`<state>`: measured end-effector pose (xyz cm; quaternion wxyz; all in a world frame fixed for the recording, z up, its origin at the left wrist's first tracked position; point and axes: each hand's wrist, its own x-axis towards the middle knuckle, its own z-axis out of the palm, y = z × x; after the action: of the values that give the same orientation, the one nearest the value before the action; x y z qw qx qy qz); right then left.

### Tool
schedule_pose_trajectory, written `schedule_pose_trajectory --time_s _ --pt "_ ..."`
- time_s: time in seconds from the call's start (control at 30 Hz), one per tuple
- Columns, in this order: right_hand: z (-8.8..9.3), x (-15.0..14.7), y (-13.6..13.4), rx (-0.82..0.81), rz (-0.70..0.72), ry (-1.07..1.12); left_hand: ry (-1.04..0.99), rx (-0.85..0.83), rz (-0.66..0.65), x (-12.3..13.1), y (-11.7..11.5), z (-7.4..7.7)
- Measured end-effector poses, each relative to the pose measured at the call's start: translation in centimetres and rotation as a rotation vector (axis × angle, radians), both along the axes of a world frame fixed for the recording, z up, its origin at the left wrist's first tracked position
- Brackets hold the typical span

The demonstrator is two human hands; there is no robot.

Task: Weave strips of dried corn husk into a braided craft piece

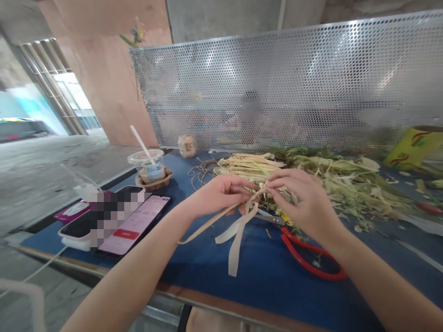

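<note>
My left hand (221,193) and my right hand (306,200) meet over the blue table (214,272), both pinching pale flat leaf strips (238,230) where the strips cross. The loose ends hang down toward the table's front edge. Just behind my hands lies a bundle of pale stalks (247,166), and a heap of green and pale plant trimmings (349,184) spreads to the right. Scissors with red handles (311,258) lie on the table under my right wrist, blades pointing left.
A lit phone (133,226) and other devices lie at the left edge. A lidded plastic cup with a straw (150,168) stands behind them. A perforated metal screen (294,83) walls off the back. A yellow container (415,147) sits at far right.
</note>
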<state>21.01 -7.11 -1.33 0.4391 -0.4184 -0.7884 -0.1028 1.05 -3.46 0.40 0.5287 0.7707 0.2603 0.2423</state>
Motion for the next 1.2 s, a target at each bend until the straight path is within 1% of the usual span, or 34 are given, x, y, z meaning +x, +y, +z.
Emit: schedule_pose_trajectory --time_s 0.2,0.33,0.4,0.47,0.5,0.53,0.6,0.63,0.67,0.7,0.73,0.83,0.9,0.97,1.07,1.2 --pt "0.0 0.2 0.1 -0.242 0.017 0.092 0.201 0.311 0.069 0.0 0.0 -0.2" --pt "-0.2 -0.1 0.2 -0.39 0.053 0.279 0.207 0.514 0.141 0.3 -0.3 0.3" --pt "-0.3 -0.2 0.3 -0.441 0.076 0.319 0.202 0.556 0.155 0.4 -0.5 0.5" --pt "-0.4 -0.4 0.5 -0.441 0.053 0.271 0.21 0.541 0.142 0.6 -0.8 0.5" --pt "-0.5 -0.4 0.5 -0.408 0.023 0.236 0.213 0.52 0.134 0.6 -0.9 0.5" --pt "-0.5 -0.5 0.5 -0.347 -0.02 0.205 0.209 0.498 0.135 0.7 -0.9 0.4" --pt "-0.4 -0.5 0.2 -0.176 -0.123 0.156 0.185 0.48 0.166 0.7 -1.0 0.2" --pt "-0.3 -0.6 0.0 -0.107 -0.153 0.134 0.171 0.485 0.195 0.7 -1.0 0.1" --pt "-0.2 -0.7 -0.2 -0.078 -0.154 0.114 0.163 0.496 0.225 0.7 -0.9 0.0" --pt "-0.2 -0.8 -0.5 -0.099 -0.127 0.1 0.162 0.509 0.252 0.6 -0.9 -0.1" --pt "-0.1 -0.9 -0.7 -0.166 -0.075 0.087 0.169 0.521 0.267 0.6 -0.9 -0.1" --pt "-0.4 -1.3 -0.9 -0.42 0.084 0.063 0.197 0.554 0.288 0.5 -0.8 -0.2" --pt "-0.6 -1.3 -0.7 -0.48 0.122 0.04 0.199 0.548 0.294 0.4 -0.7 -0.1" --pt "-0.5 -0.9 -0.5 -0.432 0.112 0.035 0.192 0.498 0.283 0.4 -0.7 -0.1" --pt "0.1 -0.1 -0.3 -0.289 0.091 0.02 0.16 0.416 0.256 0.3 -0.7 0.0" --pt "0.7 0.6 -0.2 -0.204 0.13 -0.066 0.189 0.427 0.257 0.1 -0.6 0.1"
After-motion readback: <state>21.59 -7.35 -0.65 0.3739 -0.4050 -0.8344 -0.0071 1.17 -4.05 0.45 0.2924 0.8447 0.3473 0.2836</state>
